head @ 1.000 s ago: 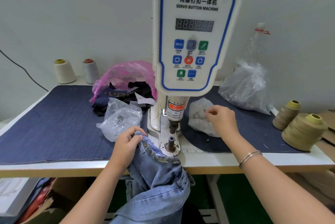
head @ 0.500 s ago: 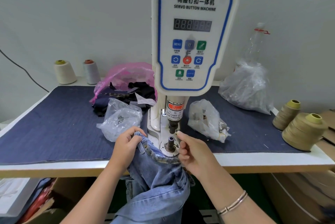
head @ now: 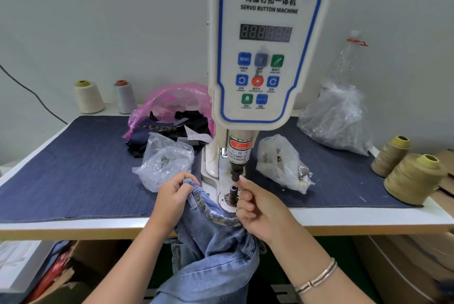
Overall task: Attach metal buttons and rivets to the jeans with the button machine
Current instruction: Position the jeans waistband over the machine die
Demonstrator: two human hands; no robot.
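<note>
The servo button machine (head: 266,58), a white column with a blue-edged control panel, stands on a table (head: 368,217) covered with dark blue denim cloth. Below its head a black punch (head: 234,172) points down at a small dark post, the lower die (head: 232,193), on the machine's base plate. The jeans (head: 216,242), light blue washed denim with tan stitching along the waistband, hang off the table's front edge just in front of the die, the waistband curving round the base plate. The left hand (head: 172,196) grips the waistband left of the die, fingers curled over its edge. The right hand (head: 258,207) sits right of the die, fingers curled, thumb and forefinger pinched together at the punch tip; what they hold is too small to tell.
</note>
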